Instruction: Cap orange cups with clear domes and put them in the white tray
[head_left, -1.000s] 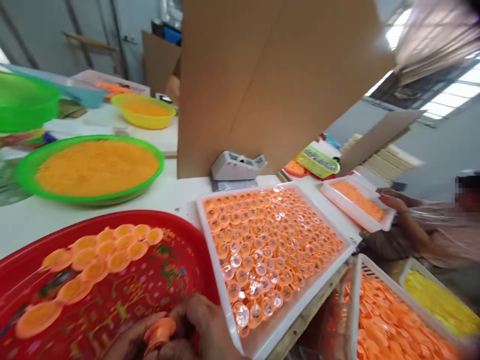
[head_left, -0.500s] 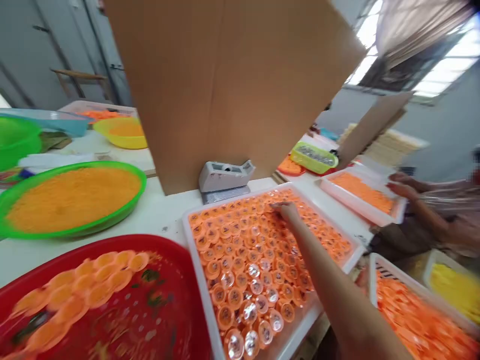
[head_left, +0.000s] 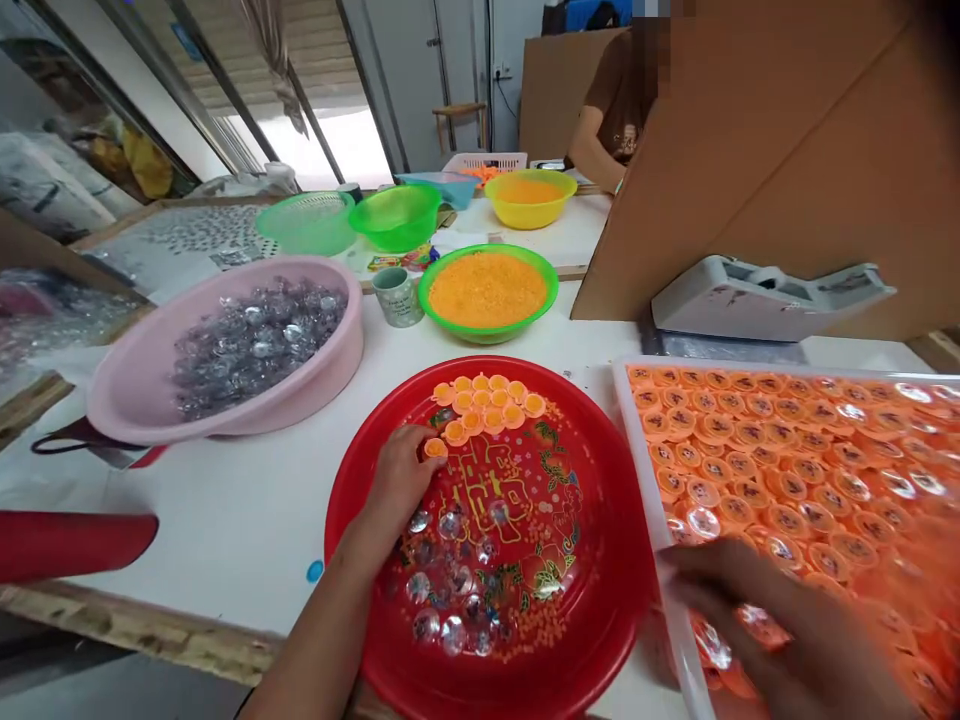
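Over the left part of the red tray, my left hand pinches a small orange cup between thumb and fingers. Just beyond it, several orange cups filled with orange grains stand together in rows. Clear faceted domes lie loose near the front of the red tray, among scattered grains. My right hand is blurred over the left edge of the white tray. Inside that tray are tight rows of orange cups under clear tops. Whether the right fingers hold anything is not visible.
A green basin of orange grains stands behind the red tray, beside a mug. At the left is a pink basin of clear domes. A cardboard sheet rises behind a white tape dispenser. Another person sits across.
The view has swung left. My right hand, reaching far into the white tray half a second ago, has drawn back to its near-left edge. My left hand has come into view holding an orange cup.
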